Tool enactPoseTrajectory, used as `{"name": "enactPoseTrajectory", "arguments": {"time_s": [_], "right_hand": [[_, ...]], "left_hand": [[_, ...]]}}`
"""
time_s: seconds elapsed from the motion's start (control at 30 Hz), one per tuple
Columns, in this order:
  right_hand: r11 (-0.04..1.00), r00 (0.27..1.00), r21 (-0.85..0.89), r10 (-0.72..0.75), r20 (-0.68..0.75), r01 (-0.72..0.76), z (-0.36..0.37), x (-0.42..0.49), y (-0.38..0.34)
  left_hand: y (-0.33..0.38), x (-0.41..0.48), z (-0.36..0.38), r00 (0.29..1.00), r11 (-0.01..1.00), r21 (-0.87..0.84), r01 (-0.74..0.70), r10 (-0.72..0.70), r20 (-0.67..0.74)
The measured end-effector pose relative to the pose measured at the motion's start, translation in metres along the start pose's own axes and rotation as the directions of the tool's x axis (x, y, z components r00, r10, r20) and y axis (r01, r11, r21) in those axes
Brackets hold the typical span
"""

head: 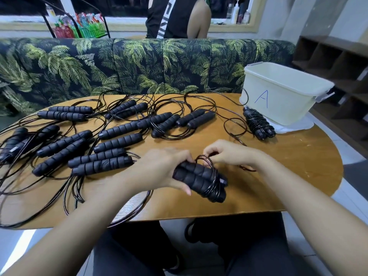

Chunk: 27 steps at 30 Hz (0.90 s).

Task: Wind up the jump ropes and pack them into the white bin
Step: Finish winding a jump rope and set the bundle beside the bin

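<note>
Winding part-done: handles [199,180] were gripped by left hand [165,168], cord [205,159] pinched by right hand [225,154]; one wound bundle [257,123] was found beside white bin [282,100]; other ropes [119,129] unwound.

Loose jump ropes [119,140] are being carried across the wooden counter [288,160]; one wound rope [258,124] is being kept just beside the white bin [278,92] at its right.

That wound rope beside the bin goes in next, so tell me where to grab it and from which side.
Grip the wound rope round its middle, where the cord coils bind both handles together, so nothing should unwind. It lies flat on the table, so come from above, from the open near-left side; the bin stands close on its far right.
</note>
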State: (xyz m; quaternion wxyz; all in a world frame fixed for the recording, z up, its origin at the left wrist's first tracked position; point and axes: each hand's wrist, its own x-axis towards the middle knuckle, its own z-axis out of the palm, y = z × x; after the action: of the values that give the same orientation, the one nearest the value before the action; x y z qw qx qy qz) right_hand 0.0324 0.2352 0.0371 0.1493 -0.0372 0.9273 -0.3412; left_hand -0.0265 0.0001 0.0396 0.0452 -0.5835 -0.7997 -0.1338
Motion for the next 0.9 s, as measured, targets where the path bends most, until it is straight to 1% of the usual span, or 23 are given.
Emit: {"name": "enactPoseTrajectory", "arguments": {"time_s": [0.03,0.1,0.17,0.23,0.3,0.33,0.4,0.5,0.53,0.57,0.6,0.63,0.67,0.7,0.73,0.77,0.8,0.83,0.9], "right_hand": [[0.997,1.0,-0.071,0.003,0.014,-0.002,-0.005,0.003,-0.004],[0.976,0.999,-0.215,-0.02,-0.038,0.012,-0.013,0.005,-0.015],[0.904,0.986,-0.427,-0.06,-0.154,-0.012,-0.016,0.003,-0.027],[0.839,0.947,-0.539,-0.115,-0.301,-0.069,-0.01,0.0,-0.033],[0.803,0.895,-0.583,-0.165,-0.415,-0.122,0.006,-0.002,-0.035],[0.799,0.875,-0.586,-0.183,-0.449,-0.134,0.019,-0.003,-0.035],[0.825,0.823,-0.55,-0.219,-0.524,-0.131,0.048,-0.003,-0.034],[0.852,0.686,-0.517,-0.325,-0.651,-0.087,0.082,-0.003,-0.027],[0.867,0.664,-0.492,-0.32,-0.676,-0.082,0.088,-0.003,-0.023],[0.892,0.665,-0.45,-0.308,-0.681,-0.048,0.094,-0.003,-0.019],[0.924,0.682,-0.383,-0.284,-0.674,0.006,0.099,-0.004,-0.016],[0.96,0.718,-0.266,-0.245,-0.652,0.085,0.103,-0.006,-0.014],[0.982,0.757,-0.094,-0.186,-0.626,0.163,0.106,-0.008,-0.014],[0.967,0.798,0.107,-0.124,-0.59,0.23,0.105,-0.008,-0.012],[0.92,0.842,0.295,-0.062,-0.536,0.256,0.1,-0.007,-0.011],[0.852,0.882,0.449,-0.03,-0.47,0.269,0.093,-0.006,-0.008],[0.818,0.913,0.519,-0.017,-0.407,0.247,0.084,-0.006,-0.004],[0.816,0.936,0.531,-0.031,-0.351,0.226,0.074,-0.008,-0.006],[0.871,0.962,0.45,-0.084,-0.259,0.198,0.052,-0.014,-0.008]], "left_hand": [[0.0,0.002,0.0,0.999,0.993,0.111,-0.045,0.047,-0.017],[-0.002,0.006,0.0,0.993,0.95,0.3,-0.083,0.104,-0.053],[-0.004,0.01,0.003,0.996,0.908,0.418,-0.036,0.068,-0.062],[-0.007,0.011,0.006,0.996,0.865,0.495,0.077,-0.05,-0.068],[-0.012,0.01,0.01,0.976,0.822,0.526,0.216,-0.165,-0.142],[-0.014,0.01,0.013,0.959,0.807,0.519,0.28,-0.213,-0.185],[-0.014,0.009,0.018,0.924,0.794,0.478,0.376,-0.284,-0.255],[-0.009,0.011,0.022,0.87,0.796,0.366,0.481,-0.384,-0.308],[-0.009,0.012,0.023,0.839,0.8,0.283,0.529,-0.442,-0.317],[-0.009,0.013,0.021,0.805,0.807,0.166,0.567,-0.5,-0.318],[-0.008,0.013,0.018,0.769,0.807,0.032,0.589,-0.548,-0.329],[-0.008,0.013,0.014,0.733,0.8,-0.097,0.592,-0.584,-0.348],[-0.007,0.013,0.01,0.711,0.796,-0.194,0.573,-0.601,-0.366],[-0.007,0.013,0.008,0.703,0.797,-0.267,0.542,-0.604,-0.375],[-0.007,0.012,0.006,0.708,0.796,-0.339,0.502,-0.603,-0.367],[-0.007,0.011,0.006,0.73,0.792,-0.413,0.45,-0.592,-0.341],[-0.007,0.009,0.005,0.767,0.789,-0.482,0.381,-0.561,-0.312],[-0.008,0.008,0.005,0.812,0.785,-0.54,0.305,-0.51,-0.282],[-0.009,0.004,0.004,0.905,0.783,-0.595,0.178,-0.368,-0.213]]}}
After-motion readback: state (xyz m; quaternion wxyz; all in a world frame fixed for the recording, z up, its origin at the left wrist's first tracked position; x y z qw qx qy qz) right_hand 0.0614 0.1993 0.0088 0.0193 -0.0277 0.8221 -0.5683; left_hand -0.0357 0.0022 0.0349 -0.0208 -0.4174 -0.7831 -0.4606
